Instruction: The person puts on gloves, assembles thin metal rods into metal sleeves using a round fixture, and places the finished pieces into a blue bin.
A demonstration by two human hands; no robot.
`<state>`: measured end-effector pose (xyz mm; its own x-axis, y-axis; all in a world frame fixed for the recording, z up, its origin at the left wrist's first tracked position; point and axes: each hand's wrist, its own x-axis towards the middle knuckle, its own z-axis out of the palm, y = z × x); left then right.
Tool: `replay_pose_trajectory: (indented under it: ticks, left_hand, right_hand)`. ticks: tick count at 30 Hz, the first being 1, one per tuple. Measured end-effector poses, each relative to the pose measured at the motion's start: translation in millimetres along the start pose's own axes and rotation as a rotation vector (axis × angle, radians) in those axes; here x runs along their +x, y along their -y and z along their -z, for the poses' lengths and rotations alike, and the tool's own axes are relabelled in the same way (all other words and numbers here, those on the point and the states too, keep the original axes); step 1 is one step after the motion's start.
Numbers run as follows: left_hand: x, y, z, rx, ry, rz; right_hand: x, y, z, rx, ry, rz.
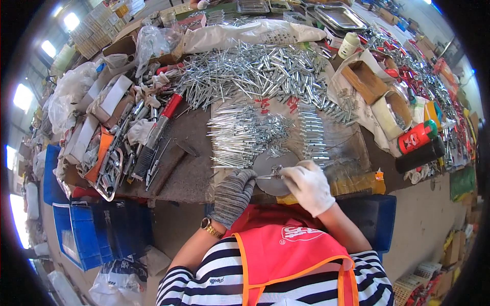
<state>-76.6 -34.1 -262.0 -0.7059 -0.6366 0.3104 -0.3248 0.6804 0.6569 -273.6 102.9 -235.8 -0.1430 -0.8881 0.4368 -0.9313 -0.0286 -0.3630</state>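
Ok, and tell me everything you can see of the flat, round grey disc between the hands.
The flat, round grey disc looks smooth and dull, perhaps metal. It lies flat near the front edge of the dark brown table, with small silvery metal pieces at its far rim. The grey striped-gloved left hand is by its left side; the white-gloved right hand hides part of its right. A thin silvery rod crosses in front of it; contact is unclear.
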Motion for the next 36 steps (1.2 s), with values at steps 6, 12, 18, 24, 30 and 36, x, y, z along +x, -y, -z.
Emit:
replay_pose_trajectory:
  ticks: [6,12,18,24,30,36]
  left_hand:
    - [8,-2,0,0.103,0.112,-0.059]
    - [15,-7,0,0.208,0.132,-0.053]
    - [18,-15,4,0.217,0.072,-0.122]
    - [8,-18,7,0.161,0.158,-0.178]
    - [3,-17,9,0.203,0.205,-0.134]
    - [2,-15,9,0.223,0.278,-0.174]
  right_hand:
    - [-23,5,-22,0.126,-0.077,0.012]
    - [-28,2,-25,0.217,-0.16,-0.081]
    - [-36,4,-21,0.072,-0.147,-0.223]
    - [-37,2,-22,0.13,-0.096,-0.235]
    - [-38,0,-23,0.178,-0.097,-0.225]
    - [-35,1,-18,0.23,-0.06,-0.263]
